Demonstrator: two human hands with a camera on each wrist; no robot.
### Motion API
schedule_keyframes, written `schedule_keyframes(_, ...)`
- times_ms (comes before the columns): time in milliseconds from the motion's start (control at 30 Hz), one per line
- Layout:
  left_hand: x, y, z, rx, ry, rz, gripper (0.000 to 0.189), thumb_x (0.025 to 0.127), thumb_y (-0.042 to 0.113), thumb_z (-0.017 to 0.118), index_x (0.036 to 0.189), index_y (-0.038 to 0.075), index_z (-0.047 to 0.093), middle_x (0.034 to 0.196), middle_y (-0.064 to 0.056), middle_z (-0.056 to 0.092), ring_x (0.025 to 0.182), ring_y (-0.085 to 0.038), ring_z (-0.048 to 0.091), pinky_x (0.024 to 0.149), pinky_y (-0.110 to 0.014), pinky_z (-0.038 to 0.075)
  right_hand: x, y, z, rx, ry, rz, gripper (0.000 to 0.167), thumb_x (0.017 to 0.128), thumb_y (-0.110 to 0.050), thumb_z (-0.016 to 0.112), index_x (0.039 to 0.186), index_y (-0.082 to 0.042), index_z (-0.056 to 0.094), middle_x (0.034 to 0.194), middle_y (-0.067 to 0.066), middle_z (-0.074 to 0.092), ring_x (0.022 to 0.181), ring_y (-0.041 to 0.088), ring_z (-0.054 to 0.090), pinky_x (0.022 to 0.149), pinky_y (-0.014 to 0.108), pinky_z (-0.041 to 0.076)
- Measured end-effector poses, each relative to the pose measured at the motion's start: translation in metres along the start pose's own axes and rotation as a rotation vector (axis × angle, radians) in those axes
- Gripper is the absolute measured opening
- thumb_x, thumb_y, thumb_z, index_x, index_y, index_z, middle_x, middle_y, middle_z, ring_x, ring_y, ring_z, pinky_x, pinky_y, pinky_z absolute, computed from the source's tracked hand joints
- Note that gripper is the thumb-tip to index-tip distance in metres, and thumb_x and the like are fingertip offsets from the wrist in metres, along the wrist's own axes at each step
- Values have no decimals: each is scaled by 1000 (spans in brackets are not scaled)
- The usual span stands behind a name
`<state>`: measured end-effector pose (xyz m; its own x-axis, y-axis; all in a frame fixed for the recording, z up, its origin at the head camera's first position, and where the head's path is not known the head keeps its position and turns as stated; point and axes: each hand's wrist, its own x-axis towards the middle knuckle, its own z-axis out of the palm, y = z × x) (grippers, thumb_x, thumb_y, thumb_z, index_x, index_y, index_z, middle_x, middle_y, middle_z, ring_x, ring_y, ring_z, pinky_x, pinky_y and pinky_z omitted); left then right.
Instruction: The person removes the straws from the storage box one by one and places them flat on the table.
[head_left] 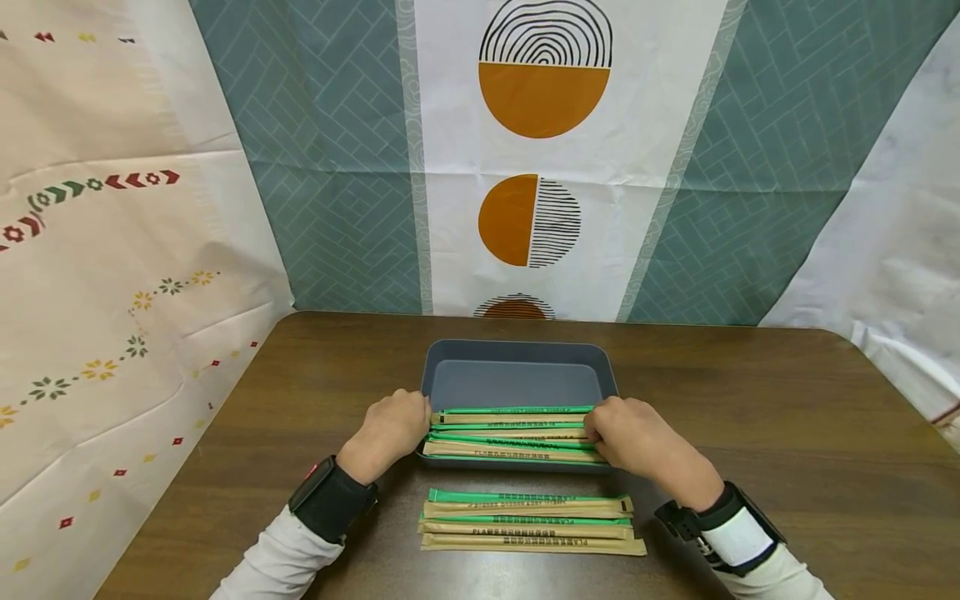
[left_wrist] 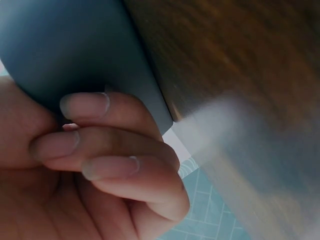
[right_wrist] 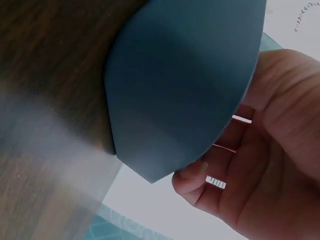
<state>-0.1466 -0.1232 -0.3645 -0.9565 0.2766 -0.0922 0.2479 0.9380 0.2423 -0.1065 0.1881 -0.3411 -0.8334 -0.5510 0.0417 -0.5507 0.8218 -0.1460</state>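
A row of green and tan wrapped straws (head_left: 517, 452) lies crosswise in the front part of a dark grey tray (head_left: 522, 351). Over the tray's left rim, my left hand (head_left: 396, 423) grips the left end of a straw in the back of the row, fingers curled. My right hand (head_left: 637, 437) holds the straws' right ends at the opposite rim. Close by the tray's side wall (left_wrist: 65, 45), three bent fingers (left_wrist: 120, 172) show in the left wrist view. In the right wrist view the tray wall (right_wrist: 175, 95) hides the right thumb and index tips.
Several more wrapped straws (head_left: 528, 533) lie side by side on the brown wooden table (head_left: 247, 467), in front of the tray. A patterned cloth (head_left: 345, 167) hangs behind the table's far edge, and a cream printed cloth (head_left: 112, 292) hangs at the left.
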Motion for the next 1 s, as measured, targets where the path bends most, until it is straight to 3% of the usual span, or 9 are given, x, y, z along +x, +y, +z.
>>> schedule_keyframes(267,0,0,0,-4,4,8,40,103,14,45,63,9,52,55,-7,41,45,-19,45,44,-29,33,-6,1,-13,-3,43,-12,51,81,8,64,60,-20,27,63,-9,15,58,6,17,51,24,16)
schedule_keyframes(700,-2,0,0,-16,27,25,43,102,12,46,59,10,49,51,-4,35,42,-18,42,42,-27,30,-30,-8,-37,-22,165,-91,24,77,1,75,72,-19,63,70,-14,52,56,-2,40,49,19,33)
schedule_keyframes(1000,-3,0,0,-26,20,37,44,102,12,46,58,10,49,50,-3,33,40,-16,39,41,-25,27,-49,-17,-37,6,199,-124,24,72,1,79,74,-18,64,72,-13,57,58,-4,44,50,18,39)
